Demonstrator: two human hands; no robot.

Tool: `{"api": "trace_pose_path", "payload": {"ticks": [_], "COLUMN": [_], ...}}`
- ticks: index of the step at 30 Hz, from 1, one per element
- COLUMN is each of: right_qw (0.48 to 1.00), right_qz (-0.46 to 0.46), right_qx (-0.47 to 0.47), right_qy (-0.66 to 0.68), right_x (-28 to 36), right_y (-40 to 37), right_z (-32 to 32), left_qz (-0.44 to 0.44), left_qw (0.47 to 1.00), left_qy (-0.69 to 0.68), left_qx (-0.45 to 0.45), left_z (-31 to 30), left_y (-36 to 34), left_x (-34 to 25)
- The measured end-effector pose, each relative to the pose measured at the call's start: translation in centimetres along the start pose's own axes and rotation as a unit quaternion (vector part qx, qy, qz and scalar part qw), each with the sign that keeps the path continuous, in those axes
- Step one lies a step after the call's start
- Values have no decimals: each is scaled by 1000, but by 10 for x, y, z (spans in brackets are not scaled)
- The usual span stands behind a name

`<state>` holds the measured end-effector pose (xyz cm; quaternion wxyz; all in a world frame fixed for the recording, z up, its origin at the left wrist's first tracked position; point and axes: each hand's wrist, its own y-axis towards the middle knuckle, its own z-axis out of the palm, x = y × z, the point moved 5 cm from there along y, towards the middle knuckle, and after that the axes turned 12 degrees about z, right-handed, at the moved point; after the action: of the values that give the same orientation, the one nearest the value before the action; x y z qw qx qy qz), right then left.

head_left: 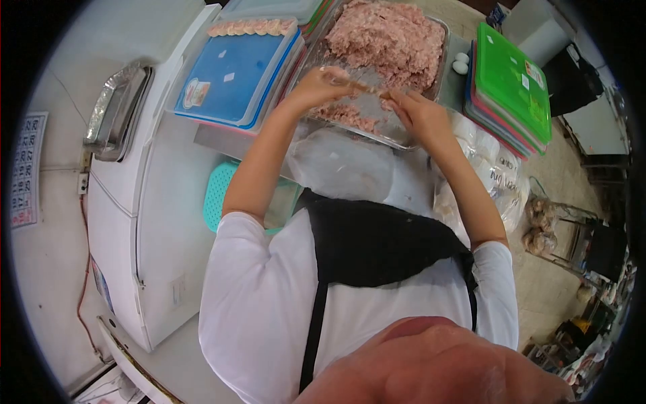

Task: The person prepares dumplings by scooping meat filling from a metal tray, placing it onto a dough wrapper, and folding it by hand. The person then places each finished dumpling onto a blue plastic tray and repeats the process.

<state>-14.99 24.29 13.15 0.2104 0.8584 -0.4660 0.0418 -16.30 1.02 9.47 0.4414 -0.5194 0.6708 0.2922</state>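
Note:
A metal tray [370, 135] holds a big mound of pinkish ground meat [387, 40], with smaller bits near its front left. Over the tray, my left hand [321, 89] has its fingers closed on one end of a thin, light brown strip [367, 87]. My right hand [418, 116] pinches near the strip's other end. What the strip is cannot be made out. To the left, a row of pale, filled pieces [252, 27] lies along the far edge of a blue-lidded container [232, 77].
Green-lidded containers [511, 81] are stacked at the right, beside white eggs [461, 62]. Bagged white packages [494, 168] sit below them. A clear plastic sheet [343, 165] lies before the tray. A turquoise basket [217, 195] is at the left, near a white freezer [182, 182].

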Motion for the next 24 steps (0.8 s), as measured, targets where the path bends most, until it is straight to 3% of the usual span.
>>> {"api": "trace_pose_path", "payload": {"ticks": [2, 3, 6, 7, 10, 11, 13, 15, 16, 18, 19, 24], "right_qw": [980, 978, 987, 964, 933, 914, 938, 939, 965, 995, 995, 996], "right_qz": [45, 68, 128, 217, 161, 123, 98, 90, 77, 48, 89, 74], "right_qx": [68, 133, 93, 129, 108, 115, 123, 174, 129, 38, 8, -14], "right_qy": [-181, -143, -17, 78, 303, 369, 310, 283, 217, 78, 48, 49], "right_x": [-56, -80, -78, -64, -37, -8, 27, 38, 37, 47, 60, 101], "right_y": [1, -4, -11, -10, -7, -6, -5, -4, 0, 11, 8, 10], "right_z": [57, 68, 25, -3, -28, -43, -32, -18, -25, -51, -62, -50], "left_qz": [28, 48, 86, 94, 321, 287, 219, 252, 268, 212, 183, 244], "left_qw": [999, 995, 986, 985, 940, 953, 972, 961, 955, 969, 971, 957], "left_qy": [35, 69, 104, 101, 75, 82, 91, 99, 105, 126, 136, 153], "left_qx": [-31, -61, -100, -103, -84, -59, -7, 50, 77, -20, -69, -37], "left_z": [3, -2, -18, -20, -25, -26, -26, -30, -32, -45, -53, -79], "left_y": [-11, -15, -32, -37, -43, -43, -43, -31, -27, -25, -25, -30], "left_x": [-6, -3, -17, -25, -69, -73, -77, -66, -59, -43, -35, -23]}}
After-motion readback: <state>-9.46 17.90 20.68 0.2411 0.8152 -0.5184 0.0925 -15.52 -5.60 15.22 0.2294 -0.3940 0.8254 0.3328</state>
